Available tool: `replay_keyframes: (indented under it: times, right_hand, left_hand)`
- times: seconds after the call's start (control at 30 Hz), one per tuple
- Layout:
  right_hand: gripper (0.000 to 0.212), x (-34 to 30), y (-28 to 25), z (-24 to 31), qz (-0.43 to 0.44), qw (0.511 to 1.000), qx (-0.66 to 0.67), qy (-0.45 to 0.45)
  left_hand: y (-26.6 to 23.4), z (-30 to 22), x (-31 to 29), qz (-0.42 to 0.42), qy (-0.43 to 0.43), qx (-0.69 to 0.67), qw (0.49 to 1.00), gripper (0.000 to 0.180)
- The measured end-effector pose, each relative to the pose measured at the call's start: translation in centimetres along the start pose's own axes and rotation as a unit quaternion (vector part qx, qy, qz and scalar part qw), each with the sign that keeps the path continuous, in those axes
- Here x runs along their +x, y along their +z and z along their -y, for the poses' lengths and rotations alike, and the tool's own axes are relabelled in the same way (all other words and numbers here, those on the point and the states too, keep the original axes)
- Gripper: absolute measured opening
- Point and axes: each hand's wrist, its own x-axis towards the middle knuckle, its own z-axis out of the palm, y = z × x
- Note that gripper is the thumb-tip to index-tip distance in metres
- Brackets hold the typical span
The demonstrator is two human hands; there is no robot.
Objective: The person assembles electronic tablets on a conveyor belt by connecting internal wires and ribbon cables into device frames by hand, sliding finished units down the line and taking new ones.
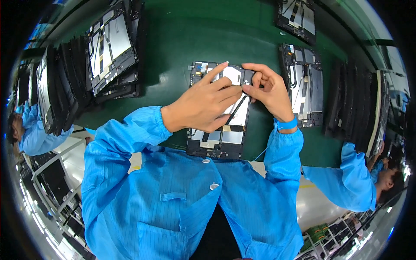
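Note:
An opened tablet-like device (234,137) lies on the green table in front of me, its silver inner plates, black frame and ribbon cables exposed. My left hand (208,102) rests across its middle, index finger stretched toward the top edge and the other fingers bent but apart. At the upper right edge is my right hand (269,89), with its index finger extended and its thumb against the bent fingers. Whatever those fingers pinch is too small to make out. A black strip (237,109) runs diagonally up toward both hands' fingertips.
Similar opened devices lie in a stack (112,52) at left and singly at right, one device (305,86) nearest my right hand. Rows of upright black panels (353,102) stand at the far right, others (65,82) at left. Co-workers in blue sleeves (342,177) sit on both sides.

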Motion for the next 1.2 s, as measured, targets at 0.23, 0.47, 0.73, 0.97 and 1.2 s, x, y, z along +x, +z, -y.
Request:
replay_keyframes:
  times: [0.23, 0.47, 0.73, 0.97, 1.2]
  right_hand:
    - [0.060, -0.4, -0.5, -0.5, 0.016, 0.999, 0.034, -0.005]
    - [0.051, -0.2, -0.7, -0.9, 0.012, 0.999, 0.036, 0.012]
    - [0.034, -0.2, -0.5, -0.8, 0.001, 0.999, 0.022, 0.033]
    - [0.030, -0.1, -0.5, -2.1, 0.004, 1.000, 0.011, 0.001]
    - [0.018, -1.1, 3.2, 2.5, -0.100, 0.927, -0.254, -0.257]
  left_hand:
    - [0.0, 0.0, -0.5, -0.017, -0.013, -0.023, 1.000, 0.056]
    - [0.3, 0.2, -0.4, -0.019, -0.015, -0.038, 0.999, 0.056]
    - [0.4, 0.0, -0.4, -0.033, -0.011, -0.047, 0.998, 0.059]
    - [-0.3, 0.9, -1.0, -0.017, -0.019, -0.080, 0.996, 0.045]
    - [-5.0, 0.6, -8.6, -0.111, -0.235, -0.085, 0.962, 0.030]
